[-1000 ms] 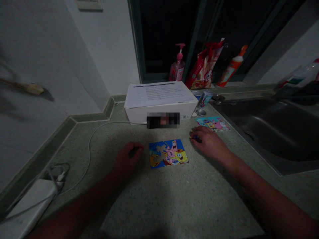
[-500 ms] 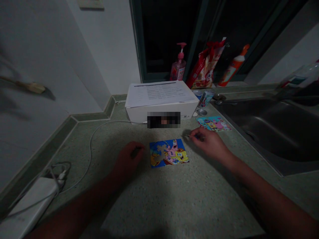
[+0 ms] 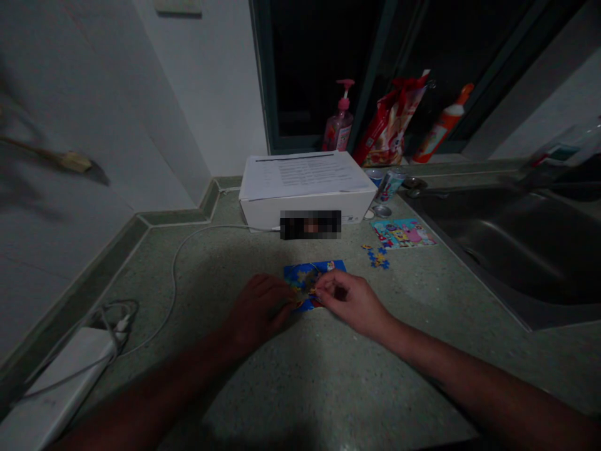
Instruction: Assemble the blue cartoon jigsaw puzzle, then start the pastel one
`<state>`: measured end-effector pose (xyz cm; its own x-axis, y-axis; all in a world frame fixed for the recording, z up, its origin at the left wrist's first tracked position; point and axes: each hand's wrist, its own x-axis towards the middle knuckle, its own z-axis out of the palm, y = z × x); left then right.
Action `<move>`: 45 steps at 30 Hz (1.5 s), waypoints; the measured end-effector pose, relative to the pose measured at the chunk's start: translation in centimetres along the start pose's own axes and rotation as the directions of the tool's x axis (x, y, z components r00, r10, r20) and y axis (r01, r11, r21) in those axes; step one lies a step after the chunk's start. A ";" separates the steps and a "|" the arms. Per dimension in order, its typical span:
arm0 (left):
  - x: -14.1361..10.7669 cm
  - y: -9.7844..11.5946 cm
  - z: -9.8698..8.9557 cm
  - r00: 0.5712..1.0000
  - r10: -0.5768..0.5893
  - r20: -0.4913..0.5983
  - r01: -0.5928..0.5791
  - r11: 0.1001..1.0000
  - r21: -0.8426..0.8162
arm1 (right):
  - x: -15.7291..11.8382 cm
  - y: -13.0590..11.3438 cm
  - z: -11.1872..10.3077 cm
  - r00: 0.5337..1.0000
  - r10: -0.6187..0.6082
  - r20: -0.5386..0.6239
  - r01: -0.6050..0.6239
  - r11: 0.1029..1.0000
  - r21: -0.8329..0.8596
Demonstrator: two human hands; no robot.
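A small cartoon jigsaw puzzle [image 3: 292, 271] lies on the counter in front of me, mostly blue, with a gap where the grey counter shows. Over its right part is my right hand [image 3: 357, 302], thumb and forefinger pinched on a small yellowish puzzle piece [image 3: 313, 290] at the gap. My left hand [image 3: 260, 307] rests at the puzzle's left edge, fingers stretched out onto it and thumb apart. Both hands hide much of the picture. To the right of the puzzle sits a small cluster of loose blue and yellow pieces [image 3: 378, 257].
Behind the puzzle stands a white box [image 3: 307, 178] with a printed sheet on top and a phone-like dark object, blurred, at its front. A second cartoon puzzle [image 3: 404, 233] lies near the sink [image 3: 526, 250]. At left, a cable [image 3: 173, 275] runs to a white power strip [image 3: 70, 376].
My right hand has moved left from the loose pieces to the puzzle's gap, bringing a piece. My left hand has shifted right, and its fingers now reach onto the puzzle's edge.
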<state>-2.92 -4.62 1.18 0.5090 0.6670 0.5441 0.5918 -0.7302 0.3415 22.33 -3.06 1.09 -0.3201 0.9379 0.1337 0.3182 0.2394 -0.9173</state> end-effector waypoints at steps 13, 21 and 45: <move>-0.2 0.2 0.6 0.996 0.072 0.054 -0.068 0.995 -0.075 | -1.0 -0.2 1.7 0.994 0.001 0.111 -0.004 1.000 0.031; -0.2 0.2 0.4 0.999 0.041 0.035 -0.039 0.997 -0.060 | -1.0 -0.2 1.1 0.996 -0.067 0.065 0.071 0.996 -0.058; 0.1 -0.8 0.8 0.982 -0.189 0.027 0.189 0.982 0.027 | 0.1 1.1 -1.8 0.907 -0.418 -0.056 0.321 0.771 -0.550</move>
<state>-2.81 -3.87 0.37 0.4044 0.7968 0.4489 0.6940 -0.5870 0.4168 24.24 -2.27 0.73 -0.3732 0.7646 0.5255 0.6331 0.6239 -0.4582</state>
